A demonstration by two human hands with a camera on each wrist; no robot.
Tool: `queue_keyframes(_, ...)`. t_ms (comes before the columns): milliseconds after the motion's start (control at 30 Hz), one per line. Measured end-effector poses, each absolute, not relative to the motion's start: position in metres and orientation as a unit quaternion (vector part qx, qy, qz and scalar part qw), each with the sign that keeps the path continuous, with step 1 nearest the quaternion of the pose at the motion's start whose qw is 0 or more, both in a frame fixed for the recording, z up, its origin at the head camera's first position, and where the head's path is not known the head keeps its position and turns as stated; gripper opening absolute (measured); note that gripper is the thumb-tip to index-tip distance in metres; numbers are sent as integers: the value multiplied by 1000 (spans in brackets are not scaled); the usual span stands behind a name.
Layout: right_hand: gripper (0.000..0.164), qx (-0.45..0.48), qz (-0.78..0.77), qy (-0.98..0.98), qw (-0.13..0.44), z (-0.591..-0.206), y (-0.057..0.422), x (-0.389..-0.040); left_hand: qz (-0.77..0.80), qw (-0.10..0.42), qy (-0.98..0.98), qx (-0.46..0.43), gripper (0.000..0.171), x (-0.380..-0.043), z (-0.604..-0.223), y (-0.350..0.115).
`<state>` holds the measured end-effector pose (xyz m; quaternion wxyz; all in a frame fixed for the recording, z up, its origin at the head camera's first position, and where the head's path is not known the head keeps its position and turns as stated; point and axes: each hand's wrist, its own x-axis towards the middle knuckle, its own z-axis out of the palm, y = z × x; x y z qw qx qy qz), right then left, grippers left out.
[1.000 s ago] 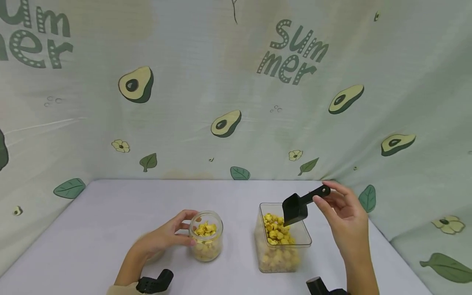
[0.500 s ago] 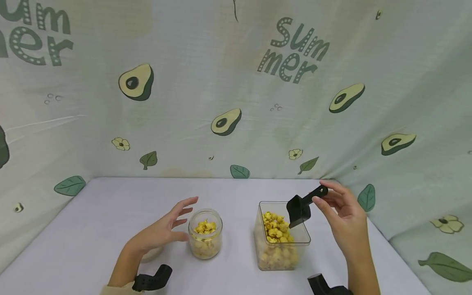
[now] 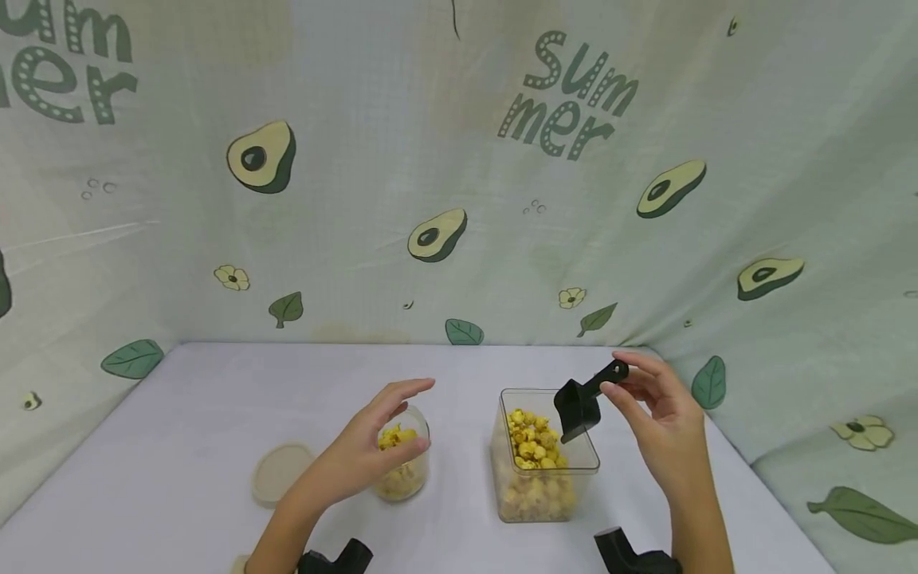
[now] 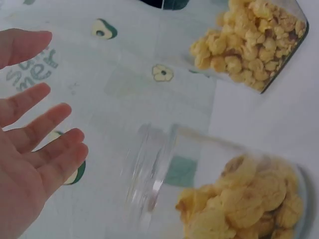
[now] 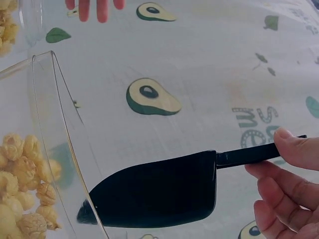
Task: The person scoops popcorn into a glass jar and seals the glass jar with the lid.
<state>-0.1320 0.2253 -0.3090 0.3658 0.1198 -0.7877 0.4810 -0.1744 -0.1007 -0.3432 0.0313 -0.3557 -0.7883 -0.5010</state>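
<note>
My right hand (image 3: 663, 410) pinches the handle of a black scoop (image 3: 577, 408) between thumb and fingers. The scoop's tip dips past the rim of a clear square container (image 3: 502, 478), partly filled with yellow popcorn (image 3: 532, 442). My left hand (image 3: 366, 450) has its fingers spread and holds nothing. In the head view it overlaps a round glass jar (image 3: 423, 462) with popcorn in its lower part; in the left wrist view the fingers (image 4: 55, 144) stand apart from the jar's mouth (image 4: 154, 174).
A round beige lid (image 3: 276, 474) lies on the white table (image 3: 215, 414), left of the jar. The square container stands to the jar's right. Behind the table hangs a cloth (image 3: 344, 159) printed with avocados and leaves.
My left hand has let go of the jar and moved right, now over it in the head view, which uncovers the lid. The right hand and scoop have shifted only slightly.
</note>
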Motion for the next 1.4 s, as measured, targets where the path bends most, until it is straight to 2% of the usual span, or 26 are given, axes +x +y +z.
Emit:
queue_keyframes(267,43,141,487,-777,372,-318,224,-138,-519,24,-779,-350,57,-165,-355,-70)
queue_keyframes(500,40,110,462,-802,362,-318,223,-137,-581,-49,-743,-327,63,-163,-376,-42)
queue_keyframes(667,39,117,444,-814,356,-318,223,-139,-615,-79,-722,-307,68,-164,-389,-26)
queue_keyframes(1400,32,129,372,-853,341,-333,220,-153,-634,-63,-719,-276,72,-164,-406,4)
